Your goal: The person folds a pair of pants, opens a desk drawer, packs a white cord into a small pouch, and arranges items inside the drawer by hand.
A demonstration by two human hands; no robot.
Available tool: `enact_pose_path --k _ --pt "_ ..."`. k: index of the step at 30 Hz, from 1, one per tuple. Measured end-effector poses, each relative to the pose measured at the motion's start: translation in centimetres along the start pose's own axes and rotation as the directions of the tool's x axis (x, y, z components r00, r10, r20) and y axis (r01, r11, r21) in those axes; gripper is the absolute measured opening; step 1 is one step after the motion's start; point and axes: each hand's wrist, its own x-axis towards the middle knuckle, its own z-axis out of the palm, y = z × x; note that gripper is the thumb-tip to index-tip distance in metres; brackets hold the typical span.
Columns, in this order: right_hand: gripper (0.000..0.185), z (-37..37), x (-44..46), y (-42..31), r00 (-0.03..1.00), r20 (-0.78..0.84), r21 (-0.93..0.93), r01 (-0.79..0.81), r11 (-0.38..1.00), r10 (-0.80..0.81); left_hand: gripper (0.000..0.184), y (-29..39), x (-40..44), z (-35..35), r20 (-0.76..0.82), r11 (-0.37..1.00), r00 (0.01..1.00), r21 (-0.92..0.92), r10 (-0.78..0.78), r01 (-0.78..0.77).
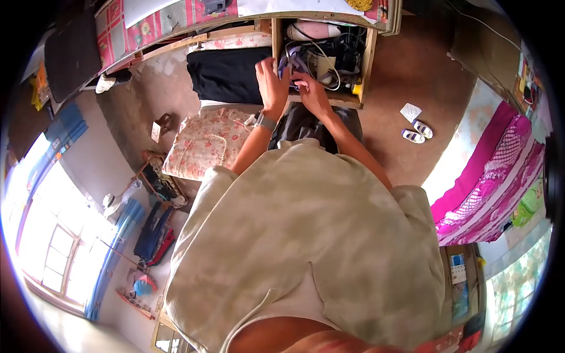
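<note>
An open wooden drawer [368, 62] lies in front of me, full of tangled things. My left hand [272, 85], with a watch [266, 122] on its wrist, is over the drawer's left wall. Its fingers are loosely bent and apart, with the thumb near a purple strap-like item [292, 60]. Just inside the drawer, my right hand [309, 92] has its fingers closed at the lower end of that purple item. Beside them are a white cable [336, 75], a pink rounded object [313, 30] and dark cords [347, 50]. The fingertips are partly hidden.
Folded black cloth [223, 73] lies left of the drawer, with a flowered cushion [203, 141] below it. A tabletop with a checked cover [170, 22] overhangs the drawer. Shoes [414, 136] stand on the floor to the right, near a bed with a magenta cover [477, 170].
</note>
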Motion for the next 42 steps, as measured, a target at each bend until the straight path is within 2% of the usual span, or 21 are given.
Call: enact_pose_path --k 2,3,5,7,9,11,13,15,17,19,21,22,23,25,27,28,29,31,38,40,42 --pt "0.031 0.0 0.0 0.2 1.0 -0.001 -0.02 0.009 1.0 -0.009 0.034 -1.4 -2.1 0.2 0.084 0.995 0.992 0.002 -0.096 0.096" --pt "0.029 -0.1 -0.1 -0.2 0.996 -0.085 -0.072 0.025 0.997 -0.031 0.031 -1.5 -2.7 0.1 0.151 0.985 0.975 -0.028 -0.166 0.172" --pt "0.025 -0.6 0.2 -1.1 0.965 -0.243 -0.184 0.055 0.981 -0.099 0.025 -1.6 -2.9 0.6 0.089 0.99 0.986 0.014 -0.144 0.143" --pt "0.028 -1.1 0.4 -1.5 0.904 -0.4 -0.362 -0.007 0.932 -0.148 0.025 -1.3 -2.9 0.3 0.05 0.995 0.995 0.067 -0.083 0.08" --pt "0.039 -1.2 1.1 -0.6 0.92 -0.303 -0.425 0.103 0.899 -0.249 0.025 -1.2 -3.3 -0.3 0.058 0.989 0.988 0.025 -0.146 0.145" --pt "0.038 -1.1 0.8 0.2 0.986 -0.154 -0.324 -0.116 0.939 0.068 0.025 -1.2 -3.7 -0.8 0.069 0.99 0.988 0.041 -0.138 0.135" --pt "0.036 -0.5 0.3 -0.2 0.992 -0.128 -0.289 -0.038 0.957 0.001 0.026 -1.7 -4.0 -1.4 0.068 0.987 0.986 0.069 -0.15 0.145" --pt "0.028 1.0 0.1 -0.4 0.978 -0.195 -0.36 -0.007 0.933 -0.068 0.025 -2.2 -4.2 -1.7 0.071 0.992 0.989 0.034 -0.126 0.124" --pt "0.026 1.9 -0.2 -0.6 0.938 -0.262 -0.481 0.078 0.873 -0.228 0.023 -2.4 -4.1 -1.7 0.067 0.991 0.989 -0.015 -0.129 0.13" --pt "0.025 1.8 -0.2 -0.4 0.932 -0.28 -0.483 0.069 0.873 -0.229 0.022 -2.1 -3.9 -2.0 0.065 0.988 0.986 -0.024 -0.152 0.154" --pt "0.024 1.2 0.1 -0.4 0.94 -0.336 -0.354 -0.067 0.933 -0.06 0.022 -2.1 -3.6 -2.0 0.075 0.982 0.981 -0.042 -0.18 0.184" --pt "0.024 0.5 0.0 -0.3 0.932 -0.347 -0.331 -0.016 0.944 -0.106 0.022 -2.4 -3.3 -1.9 0.081 0.983 0.981 -0.042 -0.177 0.181" --pt "0.023 -0.4 -0.3 -0.3 0.953 -0.304 -0.228 -0.079 0.97 0.006 0.022 -2.6 -3.1 -1.8 0.088 0.983 0.981 -0.042 -0.175 0.179" --pt "0.02 -2.8 -1.1 -1.1 0.929 -0.369 -0.313 -0.092 0.945 -0.032 0.022 -2.7 -2.9 -1.7 0.071 0.977 0.977 -0.061 -0.2 0.204" --pt "0.017 -5.3 -1.4 1.5 0.82 -0.544 -0.462 -0.114 0.88 -0.18 0.018 -2.9 -2.6 -2.0 0.052 0.973 0.978 -0.098 -0.202 0.207" --pt "0.021 -6.5 -1.5 1.7 0.84 -0.514 -0.58 -0.191 0.792 -0.174 0.018 -3.5 -2.3 -1.8 0.03 0.978 0.98 -0.074 -0.195 0.197" --pt "0.029 -7.0 -1.8 2.1 0.852 -0.5 -0.664 -0.26 0.7 -0.158 0.018 -4.1 -2.4 -1.8 0.036 0.978 0.981 -0.07 -0.193 0.195" --pt "0.033 -7.6 -1.6 1.3 0.897 -0.428 -0.634 -0.382 0.673 0.106 0.022 -3.6 -2.0 -2.1 0.071 0.961 0.965 -0.103 -0.252 0.258" --pt "0.025 -6.9 -0.6 1.5 0.945 -0.325 -0.718 -0.271 0.642 0.035 0.022 -3.2 -1.9 -2.0 0.093 0.964 0.967 -0.099 -0.236 0.245" --pt "0.021 -7.4 -0.6 0.7 0.929 -0.357 -0.591 -0.145 0.794 -0.096 0.023 -3.2 -1.8 -1.7 0.082 0.968 0.971 -0.096 -0.224 0.231" --pt "0.022 -8.5 -1.1 -1.0 0.917 -0.388 -0.521 -0.138 0.842 -0.09 0.023 -3.2 -1.8 -1.5 0.085 0.963 0.969 -0.124 -0.232 0.241"
